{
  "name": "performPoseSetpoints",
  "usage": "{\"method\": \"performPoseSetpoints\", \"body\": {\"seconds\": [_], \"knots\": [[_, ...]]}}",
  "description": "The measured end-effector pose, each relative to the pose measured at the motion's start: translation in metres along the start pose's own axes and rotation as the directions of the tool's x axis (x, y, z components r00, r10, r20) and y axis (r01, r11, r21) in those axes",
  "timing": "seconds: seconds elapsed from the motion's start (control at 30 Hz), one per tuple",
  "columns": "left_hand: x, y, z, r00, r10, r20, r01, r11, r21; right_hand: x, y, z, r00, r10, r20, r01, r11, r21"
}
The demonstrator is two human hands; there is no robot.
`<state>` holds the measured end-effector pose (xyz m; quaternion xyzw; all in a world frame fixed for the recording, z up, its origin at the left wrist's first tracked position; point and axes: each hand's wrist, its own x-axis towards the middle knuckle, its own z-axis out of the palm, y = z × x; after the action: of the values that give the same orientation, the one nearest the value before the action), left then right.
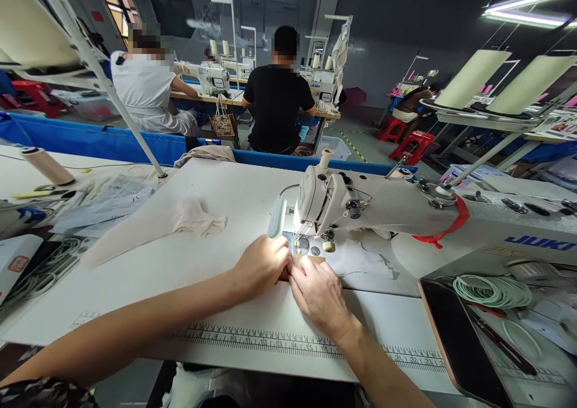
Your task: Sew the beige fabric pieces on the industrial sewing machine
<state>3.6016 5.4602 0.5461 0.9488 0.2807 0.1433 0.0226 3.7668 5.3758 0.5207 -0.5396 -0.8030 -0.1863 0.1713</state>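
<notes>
My left hand point(260, 262) is closed just left of the needle area, its fingertips pinched on a small brown fabric piece point(311, 258). My right hand point(319, 291) lies against it from the right, fingers bent and pressed on the same piece. Most of that piece is hidden under both hands. Right in front of my fingertips are the presser foot and needle point(297, 243) of the white sewing machine point(360, 194), lit by its lamp. Pale fabric point(365, 259) lies on the bed to the right of the needle.
Cut pale fabric pieces point(193, 216) rest on the table at left. A ruler strip point(270, 342) runs along the front edge. At right are a phone point(455, 336), a coil of pale green cord point(491, 291) and tweezers point(502, 342). Co-workers sit at machines beyond.
</notes>
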Motion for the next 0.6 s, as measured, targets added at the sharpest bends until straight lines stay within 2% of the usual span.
{"method": "performPoseSetpoints", "body": {"seconds": [0.07,0.13,0.2,0.27,0.37,0.43,0.6], "knots": [[-0.012,0.007,0.012,0.968,0.211,-0.135,-0.198,0.975,0.102,0.0,-0.002,0.0,1.0,0.017,0.018,-0.017,1.0,-0.005],[-0.023,0.011,0.022,0.922,0.309,-0.234,-0.268,0.945,0.188,0.001,-0.003,0.0,0.999,0.028,0.028,-0.027,0.999,-0.016],[-0.03,0.013,0.029,0.904,0.323,-0.28,-0.261,0.936,0.237,0.001,-0.005,0.0,0.998,0.036,0.043,-0.035,0.999,-0.032],[-0.033,0.013,0.031,0.906,0.299,-0.3,-0.237,0.945,0.226,0.001,-0.007,0.0,0.998,0.04,0.051,-0.038,0.998,-0.045],[-0.032,0.01,0.029,0.917,0.269,-0.295,-0.23,0.96,0.161,0.001,-0.009,-0.001,0.998,0.045,0.047,-0.043,0.998,-0.048],[-0.029,0.006,0.027,0.917,0.291,-0.274,-0.259,0.955,0.145,0.0,-0.007,-0.001,0.998,0.058,0.031,-0.057,0.998,-0.039],[-0.014,-0.008,0.032,0.899,0.364,-0.245,-0.316,0.924,0.216,-0.002,0.011,0.003,0.985,0.131,-0.109,-0.137,0.989,-0.05]]}}
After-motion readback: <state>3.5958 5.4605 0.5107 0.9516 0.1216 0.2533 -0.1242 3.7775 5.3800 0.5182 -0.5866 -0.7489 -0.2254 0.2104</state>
